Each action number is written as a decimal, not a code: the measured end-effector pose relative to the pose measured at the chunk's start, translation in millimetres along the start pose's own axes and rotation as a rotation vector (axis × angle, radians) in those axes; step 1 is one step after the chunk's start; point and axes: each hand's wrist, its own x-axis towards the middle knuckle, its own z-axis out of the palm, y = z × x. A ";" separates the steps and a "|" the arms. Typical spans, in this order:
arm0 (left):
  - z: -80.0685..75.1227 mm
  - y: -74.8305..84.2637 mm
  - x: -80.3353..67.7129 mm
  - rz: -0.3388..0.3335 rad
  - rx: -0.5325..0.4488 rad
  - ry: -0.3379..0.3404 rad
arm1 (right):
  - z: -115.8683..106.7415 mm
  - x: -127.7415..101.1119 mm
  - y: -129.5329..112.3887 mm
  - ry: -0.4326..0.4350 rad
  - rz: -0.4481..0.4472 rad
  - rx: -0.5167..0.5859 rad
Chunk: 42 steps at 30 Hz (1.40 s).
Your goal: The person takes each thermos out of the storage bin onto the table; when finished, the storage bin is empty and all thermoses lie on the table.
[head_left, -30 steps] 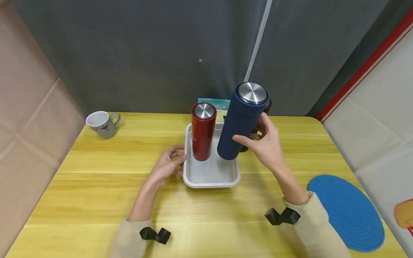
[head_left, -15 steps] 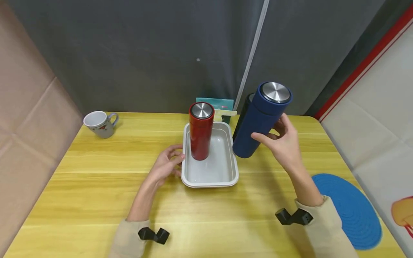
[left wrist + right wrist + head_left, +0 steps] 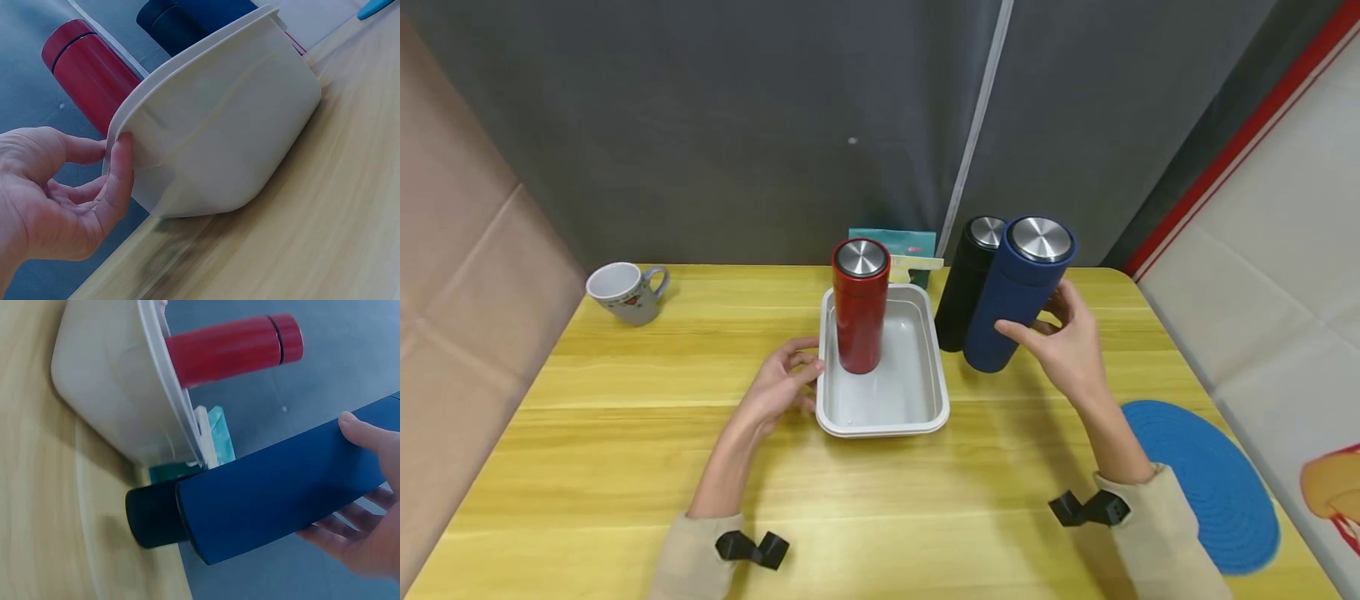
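My right hand (image 3: 1066, 350) grips the tall dark blue cylindrical flask with a brushed steel cap (image 3: 1017, 292), thumb on its near side and fingers wrapped round the far side. The flask stands to the right of the white rectangular plastic tray (image 3: 934, 392), outside it, with its base at the yellow wooden tabletop (image 3: 625, 433) (I cannot tell whether the base is fully set down). Its long axis runs nearly vertical, cap end up and leaning slightly to the right and away from me. In the right wrist view the same flask (image 3: 281, 494) crosses the picture with my thumb laid on top of it.

Just behind and left of it, touching or nearly so, stands a black cylindrical flask with a steel cap (image 3: 967, 279), upright on the tabletop.

My left hand (image 3: 782, 385) rests at the left rim of the tray, fingers loosely curled, with the thumb and fingertips pinching the rim (image 3: 125, 156) in the left wrist view. Inside the tray, at its far left, a red cylindrical flask with a steel cap (image 3: 859, 304) stands upright.

A teal packet (image 3: 895, 243) sits behind the tray by the grey backdrop. A white ceramic mug (image 3: 623, 292) stands at the far left of the tabletop, and a round blue woven mat (image 3: 1206, 483) lies near the right edge.
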 end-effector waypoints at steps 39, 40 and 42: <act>-1.6 1.9 -0.4 -0.014 -0.008 -0.001 | -2.2 37.5 61.2 0.083 0.222 -0.034; -1.5 1.8 -0.5 -0.014 -0.008 0.001 | -2.6 37.9 61.9 0.085 0.226 -0.030; -1.3 1.4 -0.3 -0.015 -0.008 0.003 | -3.5 38.8 64.6 0.091 0.232 -0.023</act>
